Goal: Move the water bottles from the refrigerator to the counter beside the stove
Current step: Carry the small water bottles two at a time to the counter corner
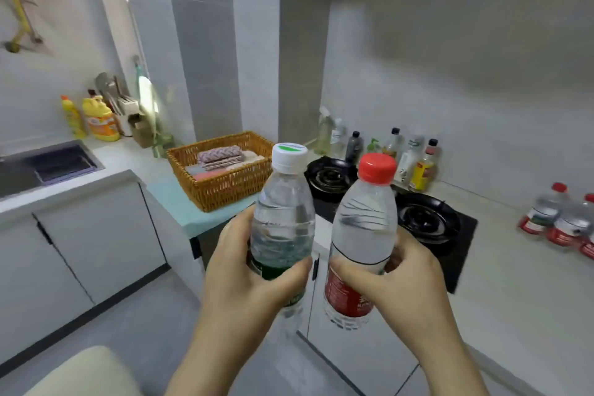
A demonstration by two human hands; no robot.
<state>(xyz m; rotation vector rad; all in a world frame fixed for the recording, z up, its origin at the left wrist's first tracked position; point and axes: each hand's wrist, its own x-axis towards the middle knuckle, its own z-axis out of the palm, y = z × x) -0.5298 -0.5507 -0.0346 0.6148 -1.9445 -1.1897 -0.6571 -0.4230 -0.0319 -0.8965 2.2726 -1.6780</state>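
At the far left of the frame a sink (48, 167) is sunk into the worktop (514, 283), with yellow detergent bottles (99, 120) behind it against the tiled wall. Further right, in the middle left, a wicker basket (225, 190) stands on a pale blue mat and holds folded cloths (220, 156).

In the centre foreground the left hand (254, 270) grasps a white-capped bottle (283, 212). Its fingers are wrapped round the green label low on the body, and the bottle is upright and lifted in the air. Just beside it, to the right, the red-capped bottle (364, 222) leans slightly left. The right hand (405, 280) grips it at the top of its red label, thumb across the front. Both bottles are clear and full, close together but apart, held above the floor in front of the cabinet edge.

Behind them lies the black two-burner stove (427, 219), with a row of condiment bottles (414, 161) along the wall behind it. At the right edge of the frame, on the worktop beside the stove, stand several red-labelled water bottles (559, 219) close together.
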